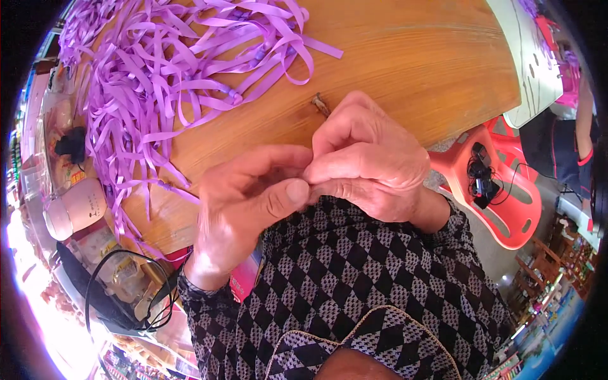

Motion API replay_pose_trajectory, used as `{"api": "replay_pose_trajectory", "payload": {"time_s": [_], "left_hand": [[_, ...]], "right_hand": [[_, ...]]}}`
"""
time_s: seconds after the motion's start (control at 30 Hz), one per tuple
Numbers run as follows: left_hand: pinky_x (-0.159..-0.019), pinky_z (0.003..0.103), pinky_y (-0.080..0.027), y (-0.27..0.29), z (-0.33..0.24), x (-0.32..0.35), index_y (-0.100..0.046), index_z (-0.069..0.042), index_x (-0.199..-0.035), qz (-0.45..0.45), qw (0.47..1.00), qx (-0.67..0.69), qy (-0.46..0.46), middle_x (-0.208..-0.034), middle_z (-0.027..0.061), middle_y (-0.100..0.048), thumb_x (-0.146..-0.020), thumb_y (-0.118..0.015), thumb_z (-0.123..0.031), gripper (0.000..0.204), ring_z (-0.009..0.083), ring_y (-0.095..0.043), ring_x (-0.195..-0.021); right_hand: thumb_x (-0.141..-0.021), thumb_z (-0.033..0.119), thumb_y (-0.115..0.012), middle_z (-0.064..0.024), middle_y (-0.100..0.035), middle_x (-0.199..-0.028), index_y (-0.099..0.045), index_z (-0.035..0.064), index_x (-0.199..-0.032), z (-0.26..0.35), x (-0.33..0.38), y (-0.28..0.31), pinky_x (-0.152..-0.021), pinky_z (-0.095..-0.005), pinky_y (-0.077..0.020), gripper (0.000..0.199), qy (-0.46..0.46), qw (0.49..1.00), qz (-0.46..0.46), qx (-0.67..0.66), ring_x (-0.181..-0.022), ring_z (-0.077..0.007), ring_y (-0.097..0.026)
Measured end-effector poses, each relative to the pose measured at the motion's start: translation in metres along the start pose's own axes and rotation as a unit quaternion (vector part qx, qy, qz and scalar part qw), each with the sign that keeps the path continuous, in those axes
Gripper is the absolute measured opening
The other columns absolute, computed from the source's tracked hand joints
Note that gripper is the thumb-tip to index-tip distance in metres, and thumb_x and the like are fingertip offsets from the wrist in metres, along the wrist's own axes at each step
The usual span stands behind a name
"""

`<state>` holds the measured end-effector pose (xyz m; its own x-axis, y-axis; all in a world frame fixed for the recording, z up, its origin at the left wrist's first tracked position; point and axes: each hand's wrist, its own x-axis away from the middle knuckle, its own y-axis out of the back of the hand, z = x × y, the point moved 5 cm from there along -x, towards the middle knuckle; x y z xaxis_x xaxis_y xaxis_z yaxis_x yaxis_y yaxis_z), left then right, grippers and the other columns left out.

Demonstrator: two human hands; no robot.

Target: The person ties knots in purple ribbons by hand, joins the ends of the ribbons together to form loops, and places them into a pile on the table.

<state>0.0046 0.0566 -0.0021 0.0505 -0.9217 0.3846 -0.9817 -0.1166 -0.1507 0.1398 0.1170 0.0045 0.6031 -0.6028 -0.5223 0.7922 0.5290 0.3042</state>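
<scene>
At the centre of the frame the two hands meet, fingertips pressed together over something too small and too hidden to name. The right hand (370,161) is curled, its fingers folded down in a tight pinch; the left hand (250,202) meets it from the left, thumb pressed flat against the right hand's fingers. Both grips are closed, but what they have hold of cannot be told. A short brownish stub (320,105) pokes out just above the right hand's knuckles, lying on the wood.

The hands hover over the near edge of a round wooden surface (411,63), whose rim curves from the lower left to the right of the frame. The stretch of wood above and to the right of the hands is bare. To the upper left, a loose heap of purple ribbon strips (171,69) spreads across the surface, some strands trailing over its left edge, well apart from the hands.

Below the hands lies the person's black-and-white diamond-patterned garment (354,278). Right of the surface's edge stands a red plastic chair (506,202) with a black tangle of cable (481,177) on its seat. At far left, beyond the rim, sits a pale rounded appliance (76,209).
</scene>
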Motion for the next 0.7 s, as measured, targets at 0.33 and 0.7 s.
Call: {"api": "replay_pose_trajectory", "payload": {"time_s": [0.33,0.7], "left_hand": [[-0.050,0.017,-0.036,0.000,0.024,0.001,-0.063,0.003,-0.089,-0.019,0.985,0.140,0.096,-0.073,0.0050,-0.062,-0.079,-0.066,-0.011,0.017,0.0066,-0.053,-0.058],[-0.050,0.015,-0.035,0.008,0.027,0.002,-0.063,0.001,-0.090,-0.096,0.988,0.120,0.029,-0.074,-0.0005,-0.060,-0.080,-0.066,-0.008,0.014,0.0021,-0.047,-0.058]], "right_hand": [[-0.063,0.006,-0.076,-0.0057,-0.057,-0.082,-0.064,0.0005,-0.092,-0.014,0.011,-0.005,-0.062,-0.0238,-0.0398,0.031,-0.119,0.985,-0.015,-0.120,-0.073,-0.0148,-0.050],[-0.064,0.003,-0.074,-0.0106,-0.062,-0.082,-0.063,-0.0024,-0.090,-0.008,0.008,0.000,-0.062,-0.0289,-0.0432,0.028,-0.057,0.997,-0.042,-0.027,-0.073,-0.0202,-0.054]]}}
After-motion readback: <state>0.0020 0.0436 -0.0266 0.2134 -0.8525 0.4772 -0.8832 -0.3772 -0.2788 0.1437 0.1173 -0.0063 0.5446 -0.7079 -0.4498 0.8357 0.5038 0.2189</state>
